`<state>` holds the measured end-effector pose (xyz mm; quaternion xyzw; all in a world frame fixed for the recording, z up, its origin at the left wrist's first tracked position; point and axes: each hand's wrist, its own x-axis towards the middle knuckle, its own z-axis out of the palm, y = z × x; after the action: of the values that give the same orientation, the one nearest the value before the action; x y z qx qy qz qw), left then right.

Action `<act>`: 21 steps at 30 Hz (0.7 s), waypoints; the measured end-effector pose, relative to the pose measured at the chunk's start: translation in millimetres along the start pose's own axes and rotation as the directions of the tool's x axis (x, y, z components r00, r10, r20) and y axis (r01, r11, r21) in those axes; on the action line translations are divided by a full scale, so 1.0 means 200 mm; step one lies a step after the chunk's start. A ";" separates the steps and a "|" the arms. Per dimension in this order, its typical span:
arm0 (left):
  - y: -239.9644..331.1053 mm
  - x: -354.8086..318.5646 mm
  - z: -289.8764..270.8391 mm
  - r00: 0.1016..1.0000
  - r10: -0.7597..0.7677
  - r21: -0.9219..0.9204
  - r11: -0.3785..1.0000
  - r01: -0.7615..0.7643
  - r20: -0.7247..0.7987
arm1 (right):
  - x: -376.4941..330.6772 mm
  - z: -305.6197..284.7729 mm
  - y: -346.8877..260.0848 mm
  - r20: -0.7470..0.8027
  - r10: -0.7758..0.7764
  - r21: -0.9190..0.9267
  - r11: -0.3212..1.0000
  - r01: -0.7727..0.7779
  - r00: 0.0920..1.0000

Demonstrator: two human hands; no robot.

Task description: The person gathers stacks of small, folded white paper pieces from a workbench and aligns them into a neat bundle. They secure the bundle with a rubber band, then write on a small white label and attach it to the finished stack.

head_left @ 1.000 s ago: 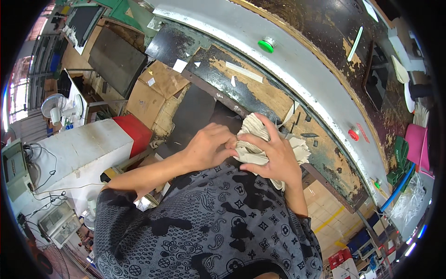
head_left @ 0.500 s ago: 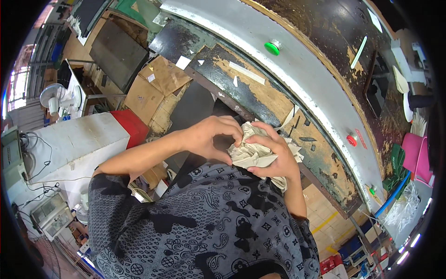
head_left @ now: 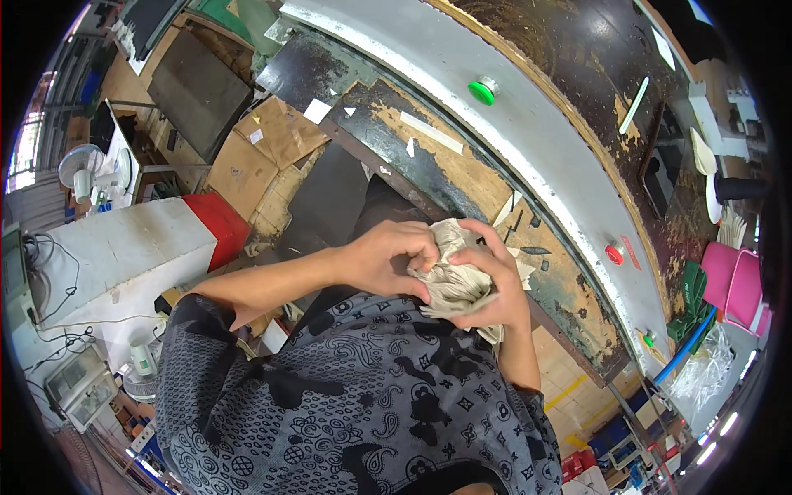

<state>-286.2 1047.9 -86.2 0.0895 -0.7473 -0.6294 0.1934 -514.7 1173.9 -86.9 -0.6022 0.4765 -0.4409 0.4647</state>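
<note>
A crumpled, layered bundle of cream sheet material [head_left: 456, 282], fabric or thin leather, is gathered between my two hands in front of my body. My left hand [head_left: 394, 257] pinches its left side, thumb below and curled fingers above. Around the right side wraps my right hand [head_left: 500, 289], its fingers over the top and the thumb side near the folds. Loose pointed ends of the material stick out beyond my right hand. The palm side of the right hand is hidden by the bundle.
Beyond my hands stands a worn machine bed [head_left: 445, 177] with cream scraps [head_left: 431, 132] on it. A grey metal beam carries a green button [head_left: 482, 91] and a red button [head_left: 615, 254]. Cardboard [head_left: 241, 169] lies at left near a white-and-red block [head_left: 216, 227]. A pink bin [head_left: 732, 285] stands right.
The bundle has been turned and squeezed more tightly, so its folded inner layers face up more. Both hands stay on it, with the left fingers moved slightly along its edge.
</note>
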 end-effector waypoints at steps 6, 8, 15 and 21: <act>0.15 0.11 0.00 0.990 0.140 0.051 0.989 -0.138 -0.036 | -0.10 0.03 -0.02 -0.177 -0.091 0.071 0.992 0.105 0.980; 0.16 0.07 -0.02 0.994 0.096 0.010 0.995 -0.097 0.060 | -0.11 0.06 -0.02 -0.163 -0.138 0.051 0.988 0.148 0.977; 0.14 0.09 -0.19 0.894 0.008 -0.015 1.000 -0.002 0.448 | -0.10 0.06 -0.01 -0.064 -0.162 0.075 0.983 0.166 0.985; 0.07 0.11 -0.06 0.968 0.119 -0.031 0.993 -0.115 0.221 | -0.11 0.10 0.06 -0.279 -0.272 0.219 0.915 0.337 0.921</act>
<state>-300.2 1030.2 -67.0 -0.0275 -0.7627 -0.6295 0.1462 -500.0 1197.5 -105.0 -0.5440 0.3664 -0.6379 0.4037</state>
